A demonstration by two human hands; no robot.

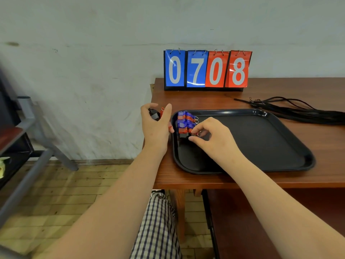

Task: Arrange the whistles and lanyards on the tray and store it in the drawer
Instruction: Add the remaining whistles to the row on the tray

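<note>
I saw blue and red whistles (185, 122) with metal rings lined along the dark tray's (280, 141) left edge. My right hand (212, 136) pinched the red one's ring; my left hand (156, 124) clutched more whistles. Black lanyards (298, 111) lay behind the tray.

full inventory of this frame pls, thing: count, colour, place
Plastic whistles on tray: about four, blue, red and black, stacked at the tray's left end.
Whistles in left hand: count unclear, black and red.
Rectangular plastic tray: one, dark navy, on the table.
Corded lanyards: one bundle, black, on the table behind the tray.
Flip scoreboard: one, blue and red cards reading 0708, against the wall.
Wooden table: one, reddish brown.
Left hand: holding whistles beside the tray.
Right hand: pinching a whistle ring on the tray.
</note>
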